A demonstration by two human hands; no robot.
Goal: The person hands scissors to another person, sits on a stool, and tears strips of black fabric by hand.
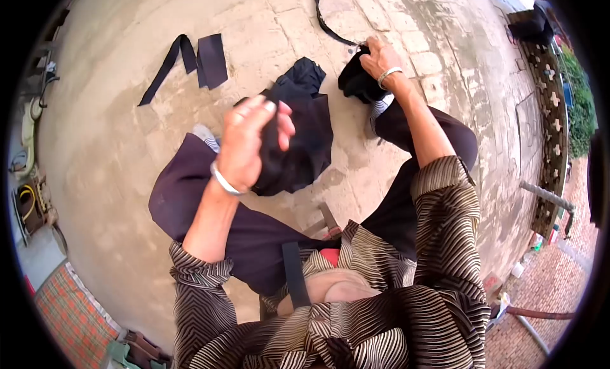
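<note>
My left hand (244, 143) is raised over a dark cloth (302, 143) between my knees. Its fingers are curled in, with the thumb against a dark fold of the cloth; the exact grip is partly hidden. Out to the front right, my right hand (381, 61) closes on a bunched black fabric piece (359, 80) beside my foot in a striped sock (380, 108). A narrow black strap (325, 23) trails forward from near those fingers. The upper end of the dark cloth is gathered and lies on the paving.
Black fabric strips (211, 61) lie on the paved ground (121, 178) ahead on the left. A flat wooden piece (327, 216) shows between my legs. A low patterned wall (553, 115) runs along the right. Various items and a plaid cloth (70, 305) are at the left edge.
</note>
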